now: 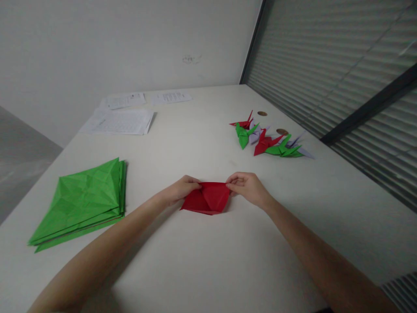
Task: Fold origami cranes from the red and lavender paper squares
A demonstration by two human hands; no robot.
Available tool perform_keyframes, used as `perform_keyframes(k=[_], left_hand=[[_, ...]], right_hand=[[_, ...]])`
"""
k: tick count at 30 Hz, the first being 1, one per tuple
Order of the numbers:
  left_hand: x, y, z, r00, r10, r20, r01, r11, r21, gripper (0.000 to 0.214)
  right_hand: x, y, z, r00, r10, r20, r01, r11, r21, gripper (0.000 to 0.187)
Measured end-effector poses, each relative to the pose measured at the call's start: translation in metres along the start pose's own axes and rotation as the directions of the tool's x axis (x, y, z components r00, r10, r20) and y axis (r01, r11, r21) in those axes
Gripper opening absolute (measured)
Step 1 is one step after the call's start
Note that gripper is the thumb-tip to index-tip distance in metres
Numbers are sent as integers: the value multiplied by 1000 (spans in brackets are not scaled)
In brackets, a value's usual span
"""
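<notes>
A partly folded red paper (208,198) lies on the white table (202,261) straight in front of me. My left hand (178,189) pinches its upper left corner with closed fingers. My right hand (246,186) pinches its upper right corner the same way. Both forearms reach in from the bottom of the view. The paper's lower edge rests on the table while the top edge is held slightly raised between my hands.
A stack of creased green paper squares (84,200) lies at the left. Several folded paper cranes (267,139) in red, green and pale purple sit at the right, near two small brown discs (282,131). Printed sheets (119,121) lie at the far end. Window blinds run along the right.
</notes>
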State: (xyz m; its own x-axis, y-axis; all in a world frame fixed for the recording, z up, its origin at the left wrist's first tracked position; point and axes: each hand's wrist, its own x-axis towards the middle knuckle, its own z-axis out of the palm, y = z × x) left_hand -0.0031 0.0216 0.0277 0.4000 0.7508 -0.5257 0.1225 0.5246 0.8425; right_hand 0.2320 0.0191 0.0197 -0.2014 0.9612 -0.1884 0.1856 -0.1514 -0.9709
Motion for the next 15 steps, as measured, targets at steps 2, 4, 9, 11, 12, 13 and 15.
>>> perform_keyframes(k=[2, 4, 9, 11, 12, 13, 15], left_hand=[[-2, 1, -1, 1000, 9, 18, -9, 1000, -1, 15], [-4, 2, -1, 999, 18, 35, -18, 1000, -1, 17], [-7, 5, 0, 994, 43, 99, -38, 998, -53, 45], [-6, 5, -1, 994, 41, 103, -33, 997, -73, 48], [-6, 4, -1, 994, 38, 103, -31, 997, -66, 46], [-5, 4, -3, 994, 37, 103, -32, 998, -50, 42], [-4, 3, -5, 993, 47, 109, -46, 999, -18, 30]], right_hand=[[-1, -1, 0, 1000, 11, -5, -11, 1000, 13, 36], [-2, -3, 1, 1000, -2, -12, 2, 1000, 9, 35], [-6, -4, 5, 999, -45, -26, 44, 999, -12, 29], [-7, -4, 6, 997, -65, -37, 64, 998, -14, 27], [-7, -4, 6, 996, -75, -41, 74, 997, -16, 25], [-7, -4, 6, 995, -87, -43, 86, 996, -18, 24], [-7, -5, 6, 991, -123, -54, 122, 992, -30, 20]])
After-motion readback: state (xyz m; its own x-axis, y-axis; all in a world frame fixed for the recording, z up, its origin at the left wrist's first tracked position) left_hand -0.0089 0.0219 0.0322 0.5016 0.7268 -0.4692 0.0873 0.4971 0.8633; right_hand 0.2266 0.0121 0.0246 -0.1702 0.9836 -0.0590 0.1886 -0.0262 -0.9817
